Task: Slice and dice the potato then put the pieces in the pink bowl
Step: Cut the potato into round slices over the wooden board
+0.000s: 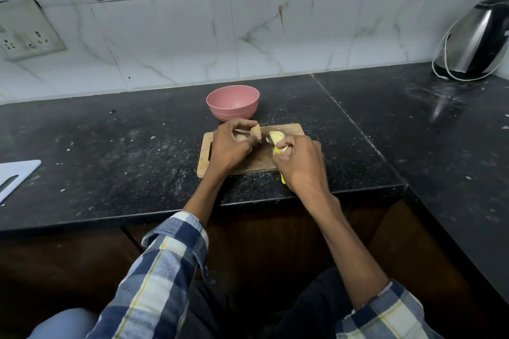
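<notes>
A small wooden cutting board (248, 164) lies on the black counter. My left hand (230, 150) grips a brown potato piece (255, 132) on the board's far left part. Just to its right lies a pale yellow cut potato piece (276, 136), cut face up. My right hand (298, 162) is closed around a yellow-handled knife (283, 179); only bits of the handle show and the blade is hidden by the hand. The pink bowl (233, 102) stands just behind the board, and nothing shows inside it.
A steel and black kettle (473, 44) with a white cord stands at the back right corner. A white cutting board (15, 175) lies at the left edge of the counter. A wall socket (24, 33) is on the tiled wall at left. The counter's front edge (303, 197) runs just below the board.
</notes>
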